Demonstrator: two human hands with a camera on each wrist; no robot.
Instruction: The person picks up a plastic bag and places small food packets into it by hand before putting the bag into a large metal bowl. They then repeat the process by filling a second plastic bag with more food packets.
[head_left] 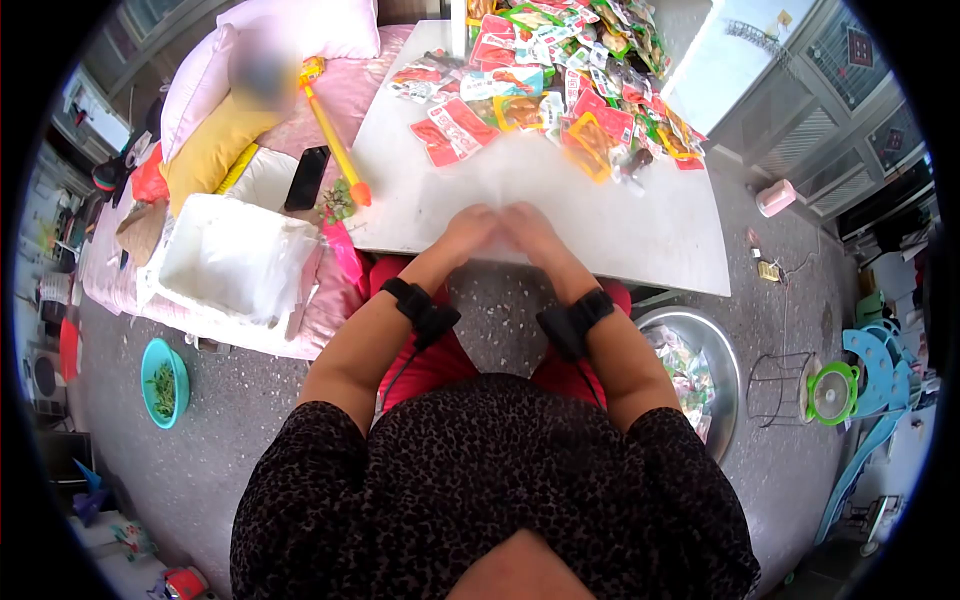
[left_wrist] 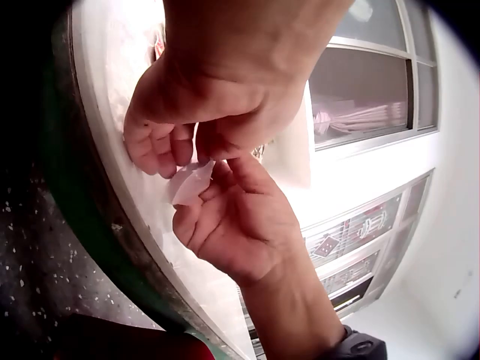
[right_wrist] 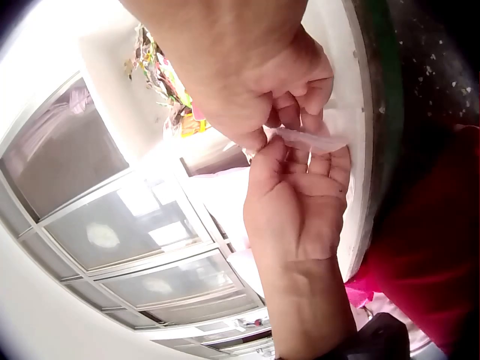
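Note:
Both hands meet above the near edge of the white table. My left hand and my right hand are blurred in the head view, with their fingertips close together. Between them is a small, thin, whitish translucent piece of film, which hangs soft and creased in the left wrist view. Thumb and fingers of each hand pinch this film near its upper end, as the right wrist view shows. The other fingers curl loosely beside it. Beyond the hands lies a pile of colourful snack packets.
Nearest the hands are a red packet and a yellow-edged packet. A white foam box, a black phone and a yellow stick toy lie at left. A metal basin with packets stands on the floor at right.

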